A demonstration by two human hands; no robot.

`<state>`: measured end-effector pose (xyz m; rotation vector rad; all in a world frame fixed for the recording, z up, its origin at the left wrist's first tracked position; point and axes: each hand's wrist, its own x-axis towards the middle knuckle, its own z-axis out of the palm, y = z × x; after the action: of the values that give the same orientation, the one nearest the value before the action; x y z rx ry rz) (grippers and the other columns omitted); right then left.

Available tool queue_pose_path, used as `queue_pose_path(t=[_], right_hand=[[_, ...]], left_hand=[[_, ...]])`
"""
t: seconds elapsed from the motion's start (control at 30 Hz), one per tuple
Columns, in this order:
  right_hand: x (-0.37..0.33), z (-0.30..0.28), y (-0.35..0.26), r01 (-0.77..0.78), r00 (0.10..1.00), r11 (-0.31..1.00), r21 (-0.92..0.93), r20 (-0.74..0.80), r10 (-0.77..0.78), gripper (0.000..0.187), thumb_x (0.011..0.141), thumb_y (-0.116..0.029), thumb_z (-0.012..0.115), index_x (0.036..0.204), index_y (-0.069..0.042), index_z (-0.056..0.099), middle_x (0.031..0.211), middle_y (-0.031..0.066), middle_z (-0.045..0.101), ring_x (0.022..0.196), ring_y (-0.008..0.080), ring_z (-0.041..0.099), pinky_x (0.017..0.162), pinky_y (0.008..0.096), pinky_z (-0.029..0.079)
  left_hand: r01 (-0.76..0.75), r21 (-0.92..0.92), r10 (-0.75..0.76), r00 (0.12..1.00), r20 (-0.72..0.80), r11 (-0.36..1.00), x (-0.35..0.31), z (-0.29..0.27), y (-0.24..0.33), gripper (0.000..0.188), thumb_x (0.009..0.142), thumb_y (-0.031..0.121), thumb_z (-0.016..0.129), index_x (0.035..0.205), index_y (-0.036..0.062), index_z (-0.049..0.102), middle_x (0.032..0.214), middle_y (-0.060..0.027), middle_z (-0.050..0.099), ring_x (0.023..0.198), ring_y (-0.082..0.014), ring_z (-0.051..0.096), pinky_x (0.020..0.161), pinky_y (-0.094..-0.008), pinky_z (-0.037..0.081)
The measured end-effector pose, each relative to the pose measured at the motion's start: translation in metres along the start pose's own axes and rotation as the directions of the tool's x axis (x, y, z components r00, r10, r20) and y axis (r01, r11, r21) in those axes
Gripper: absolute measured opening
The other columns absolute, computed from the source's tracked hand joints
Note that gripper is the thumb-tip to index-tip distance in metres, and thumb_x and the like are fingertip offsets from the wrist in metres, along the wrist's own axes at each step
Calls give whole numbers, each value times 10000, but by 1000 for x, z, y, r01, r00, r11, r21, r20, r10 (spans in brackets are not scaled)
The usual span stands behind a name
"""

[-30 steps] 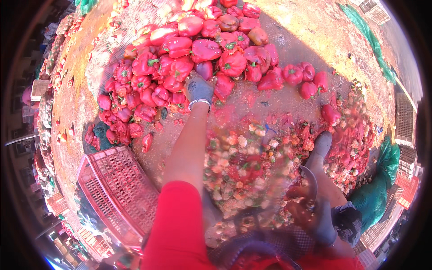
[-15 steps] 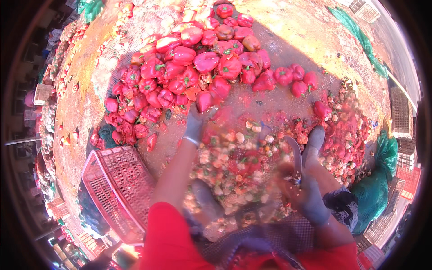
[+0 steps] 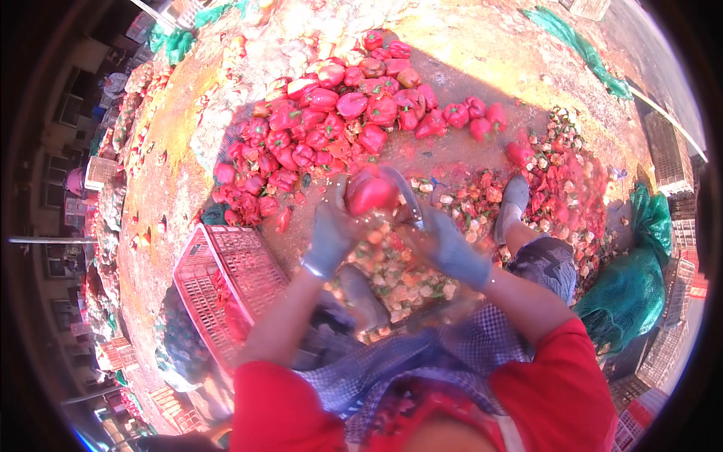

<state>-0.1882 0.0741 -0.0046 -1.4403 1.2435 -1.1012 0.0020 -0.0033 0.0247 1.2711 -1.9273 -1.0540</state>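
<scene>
My left hand, in a grey glove, is closed on a red bell pepper held up in front of me. In my gloved right hand is a knife with a curved blade. Its blade arcs along the pepper's right side; whether it cuts into the flesh I cannot tell. Beyond my hands lies a big heap of red bell peppers on the ground. Below and to the right spreads a litter of pepper cores and scraps.
A pink plastic crate stands tilted at my left, with red pieces inside. Green netting bunches at my right, near stacked crates. My shoes rest among the scraps.
My left hand has brought a pepper from the heap's near edge back toward me. My right hand has moved left and forward with the knife, up to the pepper.
</scene>
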Motion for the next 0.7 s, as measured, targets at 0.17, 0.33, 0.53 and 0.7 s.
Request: queue_pose_path(t=[0.17,0.33,0.53,0.7], right_hand=[[-8,1,-8,-25,1000,1000,-4,-3,25,245,899,-129,603,1082,21,541,859,179,631,782,296,631,713,404,492],[5,-9,-1,-218,966,976,-27,138,220,279,904,-191,623,1088,5,551,840,173,623,804,283,642,716,403,496],[26,-25,1,-276,910,956,-103,293,294,301,908,-238,631,1060,11,557,779,135,619,685,201,640,606,348,516],[4,4,25,-147,966,964,-222,178,188,212,888,-179,594,1023,-17,579,813,150,634,703,228,618,652,391,482]], left_hand=[[90,117,-82,994,-70,989,-17,10,3,907,653,531,841,1301,-2,496,1230,-207,553,1127,-349,560,967,-437,450],[-60,446,113,989,-93,893,-15,17,-20,880,680,524,815,1294,-9,480,1197,-220,552,1096,-410,546,944,-459,450],[-260,583,381,920,-92,769,-7,13,-24,677,717,366,817,1212,-16,557,1091,-204,611,974,-373,604,865,-442,491],[-102,77,120,954,-274,992,12,16,-34,566,801,370,784,1178,0,579,1038,-86,633,912,-200,616,823,-346,505]])
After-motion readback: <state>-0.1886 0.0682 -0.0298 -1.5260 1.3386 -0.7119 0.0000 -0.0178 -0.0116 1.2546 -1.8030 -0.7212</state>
